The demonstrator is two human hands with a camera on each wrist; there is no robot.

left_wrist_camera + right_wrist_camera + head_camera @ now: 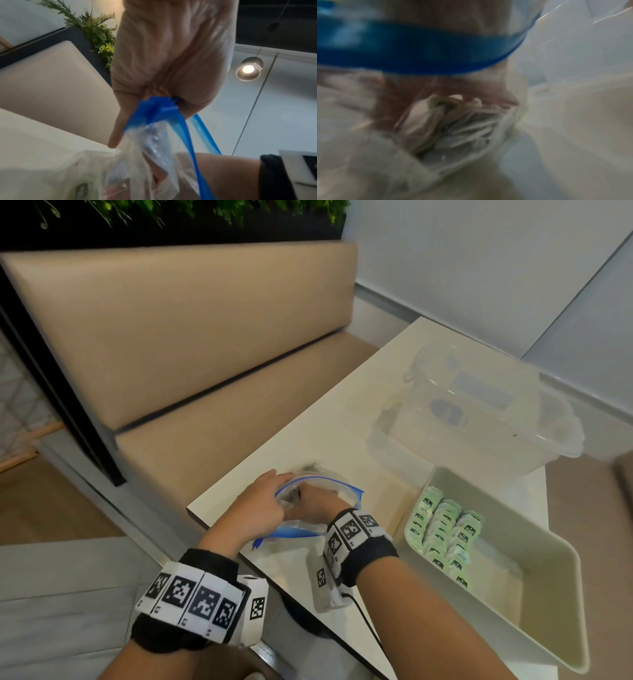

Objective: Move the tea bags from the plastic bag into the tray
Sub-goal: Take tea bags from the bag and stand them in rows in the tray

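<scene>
The left hand (257, 506) pinches the blue zip edge of the plastic bag (337, 486), its fingers curled round the rim and the slider, holding the mouth open; in the left wrist view the blue strip comes out from under the closed fingers (159, 75). The right hand (313, 506) reaches in through that mouth, so its fingers are hidden inside the plastic; the right wrist view is blurred and shows them close to crumpled tea bags (453, 121) at the bottom of the bag, but I cannot tell whether they grip one. Both wrists wear black bands with printed square markers. The bag lies on the white table (346, 419), near its front left corner. Just to the right of it stands the pale tray (534, 604), with rows of green tea bags (442, 535) packed upright at its left end, the rest of its floor bare. Beyond the tray is a clear plastic box (486, 419). A beige bench (191, 337) runs along the far left side of the table
</scene>
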